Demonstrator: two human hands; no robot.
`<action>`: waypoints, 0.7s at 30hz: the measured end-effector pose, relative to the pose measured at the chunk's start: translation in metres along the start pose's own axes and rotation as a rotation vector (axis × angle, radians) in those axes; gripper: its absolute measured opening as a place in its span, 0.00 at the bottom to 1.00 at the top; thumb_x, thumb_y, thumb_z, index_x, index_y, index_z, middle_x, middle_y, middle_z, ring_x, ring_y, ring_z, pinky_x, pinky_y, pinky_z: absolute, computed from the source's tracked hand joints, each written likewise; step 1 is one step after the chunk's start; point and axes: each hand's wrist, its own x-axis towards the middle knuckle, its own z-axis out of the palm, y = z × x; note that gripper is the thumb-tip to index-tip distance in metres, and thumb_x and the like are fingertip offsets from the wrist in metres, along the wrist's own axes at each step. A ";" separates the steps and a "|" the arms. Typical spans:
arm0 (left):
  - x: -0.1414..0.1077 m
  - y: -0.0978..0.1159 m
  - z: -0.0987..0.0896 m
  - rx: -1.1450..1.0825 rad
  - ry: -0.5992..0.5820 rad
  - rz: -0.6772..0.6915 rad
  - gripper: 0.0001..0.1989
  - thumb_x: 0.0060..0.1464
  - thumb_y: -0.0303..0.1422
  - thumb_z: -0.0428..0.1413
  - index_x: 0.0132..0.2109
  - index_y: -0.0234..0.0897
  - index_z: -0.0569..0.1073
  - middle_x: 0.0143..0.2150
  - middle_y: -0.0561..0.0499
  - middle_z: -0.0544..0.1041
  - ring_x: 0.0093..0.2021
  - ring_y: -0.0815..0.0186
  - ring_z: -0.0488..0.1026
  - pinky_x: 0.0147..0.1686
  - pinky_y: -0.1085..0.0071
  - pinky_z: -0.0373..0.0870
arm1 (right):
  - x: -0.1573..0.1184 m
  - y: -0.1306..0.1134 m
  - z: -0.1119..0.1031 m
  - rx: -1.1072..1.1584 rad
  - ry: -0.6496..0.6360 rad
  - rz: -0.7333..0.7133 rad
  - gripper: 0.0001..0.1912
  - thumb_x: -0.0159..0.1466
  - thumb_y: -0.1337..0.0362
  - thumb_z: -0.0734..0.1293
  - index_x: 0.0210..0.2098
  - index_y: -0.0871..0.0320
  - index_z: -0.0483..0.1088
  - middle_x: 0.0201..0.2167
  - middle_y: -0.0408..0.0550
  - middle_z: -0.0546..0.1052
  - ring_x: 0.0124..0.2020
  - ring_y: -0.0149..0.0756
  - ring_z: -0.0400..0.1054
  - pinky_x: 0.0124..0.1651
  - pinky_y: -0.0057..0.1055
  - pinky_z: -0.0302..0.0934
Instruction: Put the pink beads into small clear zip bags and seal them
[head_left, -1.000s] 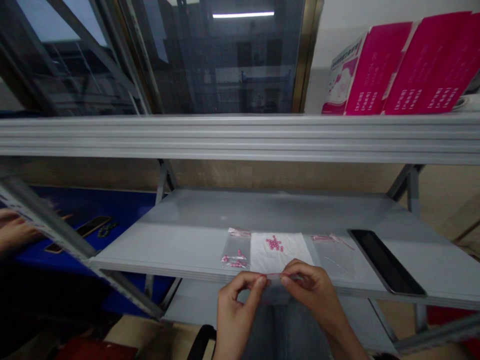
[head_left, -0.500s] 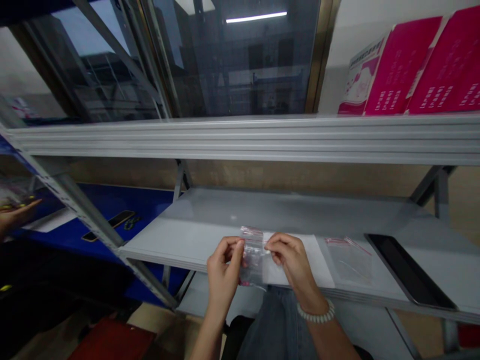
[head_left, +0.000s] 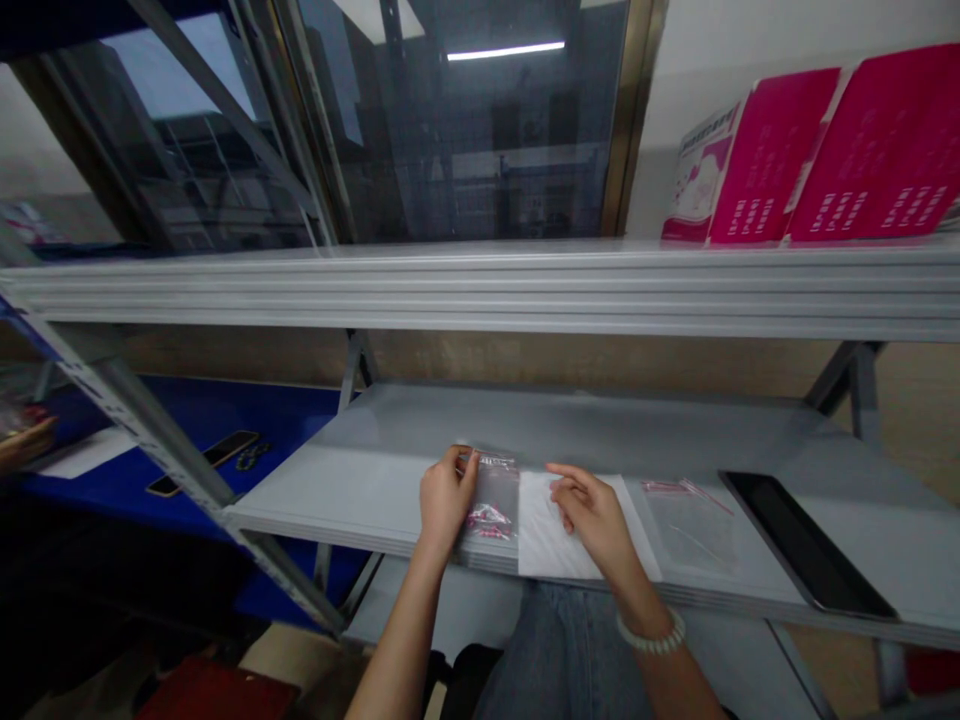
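My left hand (head_left: pixel 447 503) pinches the top edge of a clear zip bag (head_left: pixel 491 510), which lies on the grey shelf with a small clump of pink beads (head_left: pixel 488 520) inside. My right hand (head_left: pixel 592 520) rests open on a white paper sheet (head_left: pixel 559 530), holding nothing. To the right of the paper lies a second clear bag (head_left: pixel 688 525) with a red-edged seal, and no beads show in it. No beads show on the paper either.
A dark slate-like panel (head_left: pixel 806 545) lies at the shelf's right end. Above runs a metal shelf rail (head_left: pixel 480 295) carrying pink boxes (head_left: pixel 825 160). Lower left is a blue table (head_left: pixel 97 470) with a phone (head_left: pixel 202 450). My jeans (head_left: pixel 562 650) are below.
The bag has come down from between both hands onto the shelf, left of the paper. My right hand has let go and now rests on the paper. The view has shifted slightly.
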 end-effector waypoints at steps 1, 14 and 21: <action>0.000 0.001 -0.002 0.034 0.013 -0.008 0.08 0.58 0.36 0.56 0.39 0.37 0.78 0.27 0.49 0.80 0.27 0.61 0.75 0.29 0.70 0.65 | -0.006 -0.002 -0.014 -0.016 0.027 -0.015 0.19 0.53 0.59 0.68 0.43 0.60 0.75 0.23 0.40 0.72 0.18 0.28 0.59 0.18 0.24 0.53; -0.091 0.116 0.066 -0.162 -0.263 0.566 0.08 0.58 0.25 0.56 0.43 0.39 0.78 0.40 0.51 0.82 0.42 0.60 0.76 0.46 0.63 0.73 | -0.061 0.008 -0.175 -1.012 0.383 -0.426 0.17 0.64 0.60 0.59 0.45 0.59 0.75 0.40 0.56 0.80 0.44 0.51 0.72 0.47 0.47 0.66; -0.098 0.149 0.115 -0.221 -0.358 0.656 0.12 0.55 0.21 0.59 0.44 0.38 0.80 0.48 0.43 0.80 0.48 0.52 0.74 0.46 0.53 0.75 | -0.066 0.017 -0.170 -1.010 0.209 -0.461 0.17 0.64 0.66 0.58 0.47 0.57 0.75 0.46 0.55 0.80 0.50 0.50 0.70 0.54 0.50 0.63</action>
